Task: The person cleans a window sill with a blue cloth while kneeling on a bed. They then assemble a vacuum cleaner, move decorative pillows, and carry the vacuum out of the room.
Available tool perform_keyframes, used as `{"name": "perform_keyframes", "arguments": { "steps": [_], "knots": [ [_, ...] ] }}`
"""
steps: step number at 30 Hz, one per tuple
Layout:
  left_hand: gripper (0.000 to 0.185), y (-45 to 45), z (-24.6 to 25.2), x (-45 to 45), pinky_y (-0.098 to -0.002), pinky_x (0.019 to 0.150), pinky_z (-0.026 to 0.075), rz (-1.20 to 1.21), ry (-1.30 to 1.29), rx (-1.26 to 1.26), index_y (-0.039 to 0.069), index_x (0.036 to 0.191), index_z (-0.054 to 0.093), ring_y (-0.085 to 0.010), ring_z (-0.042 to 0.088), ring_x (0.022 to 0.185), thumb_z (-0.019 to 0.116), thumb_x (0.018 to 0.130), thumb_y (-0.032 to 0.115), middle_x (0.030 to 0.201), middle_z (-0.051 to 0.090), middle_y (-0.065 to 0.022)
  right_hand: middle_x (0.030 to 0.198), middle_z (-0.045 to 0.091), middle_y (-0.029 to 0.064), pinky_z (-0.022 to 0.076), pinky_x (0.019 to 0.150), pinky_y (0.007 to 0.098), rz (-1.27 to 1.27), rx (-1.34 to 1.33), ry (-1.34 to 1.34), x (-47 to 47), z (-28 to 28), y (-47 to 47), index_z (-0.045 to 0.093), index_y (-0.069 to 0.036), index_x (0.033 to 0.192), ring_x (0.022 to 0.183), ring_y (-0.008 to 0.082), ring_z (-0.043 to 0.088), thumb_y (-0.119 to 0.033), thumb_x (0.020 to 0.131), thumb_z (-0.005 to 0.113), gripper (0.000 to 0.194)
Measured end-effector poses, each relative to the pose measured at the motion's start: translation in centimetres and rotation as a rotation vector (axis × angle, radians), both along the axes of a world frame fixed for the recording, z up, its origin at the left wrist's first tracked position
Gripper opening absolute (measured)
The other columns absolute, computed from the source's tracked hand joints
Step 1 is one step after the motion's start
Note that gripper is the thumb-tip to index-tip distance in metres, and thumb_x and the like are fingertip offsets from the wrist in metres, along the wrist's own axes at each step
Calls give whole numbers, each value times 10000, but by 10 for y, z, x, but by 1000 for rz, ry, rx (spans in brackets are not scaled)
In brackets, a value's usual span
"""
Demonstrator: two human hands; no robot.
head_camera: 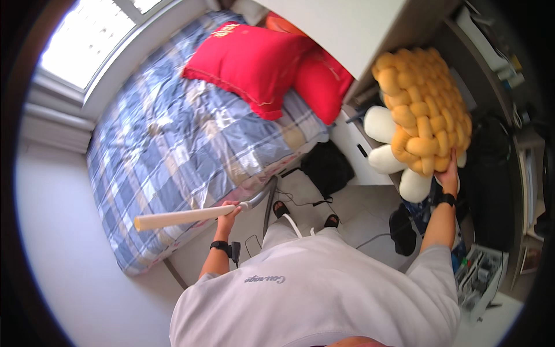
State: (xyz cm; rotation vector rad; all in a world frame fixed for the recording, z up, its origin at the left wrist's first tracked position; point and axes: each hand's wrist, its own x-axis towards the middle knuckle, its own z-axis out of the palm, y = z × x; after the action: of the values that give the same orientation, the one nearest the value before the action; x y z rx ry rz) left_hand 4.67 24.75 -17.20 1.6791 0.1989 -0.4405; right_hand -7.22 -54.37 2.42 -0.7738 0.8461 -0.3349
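Observation:
My left hand [229,210] is closed around the end of a pale tube [184,217], where it joins a grey ribbed hose [262,193]; the tube reaches left above the bed's edge. On the right, my right hand [447,174] grips the lower end of a yellow chunky-knit cushion [422,112]. White stuffed lobes [383,159] stick out along the cushion's left and lower sides. The fingers under the cushion are partly hidden. Red pillows [251,65] lie on the bed near the head end.
A bed with a blue plaid sheet [173,130] fills the left. A black bag [328,167] lies on the floor beside a white drawer unit [368,173]. Cables cross the floor near my feet. A black chair [492,182] and an open container of small items [481,277] stand at right.

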Motion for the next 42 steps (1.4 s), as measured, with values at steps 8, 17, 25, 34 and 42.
{"name": "perform_keyframes", "arguments": {
  "steps": [8,17,25,34,42],
  "knots": [
    [171,20,34,-36,-309,878,507,224,0,0,74,1009,602,-151,605,993,704,875,104,1061,651,-44,1409,496,99,428,1049,448,-54,-168,-322,3,4,21,408,-56,1430,1285,267,492,-447,959,556,629],
    [177,40,105,-133,-397,884,505,499,6,94,124,1005,610,-186,591,1043,700,863,180,1097,644,-32,1393,480,142,439,1039,414,-163,-563,-499,-13,-19,39,384,1,1416,1256,262,500,-329,1026,461,516],
    [166,41,145,-170,-398,900,510,577,-2,105,113,989,615,-195,586,1074,701,857,169,1132,651,-47,1393,476,144,430,1044,411,-205,-723,-527,-29,-16,58,388,4,1408,1252,258,494,-334,1029,449,511],
    [189,64,145,-184,-390,913,512,570,-41,4,112,1023,597,-192,583,1104,694,868,160,1153,651,-50,1393,471,146,419,1049,408,-245,-805,-514,-35,-20,86,393,9,1398,1247,254,487,-339,1033,435,506],
    [182,119,116,-186,-397,926,515,609,-1,-70,103,1024,599,-206,582,1119,686,873,157,1186,642,-64,1393,466,148,410,1054,406,-296,-1008,-424,-63,-24,145,397,13,1390,1243,250,480,-344,1036,422,503]
  ]
}}
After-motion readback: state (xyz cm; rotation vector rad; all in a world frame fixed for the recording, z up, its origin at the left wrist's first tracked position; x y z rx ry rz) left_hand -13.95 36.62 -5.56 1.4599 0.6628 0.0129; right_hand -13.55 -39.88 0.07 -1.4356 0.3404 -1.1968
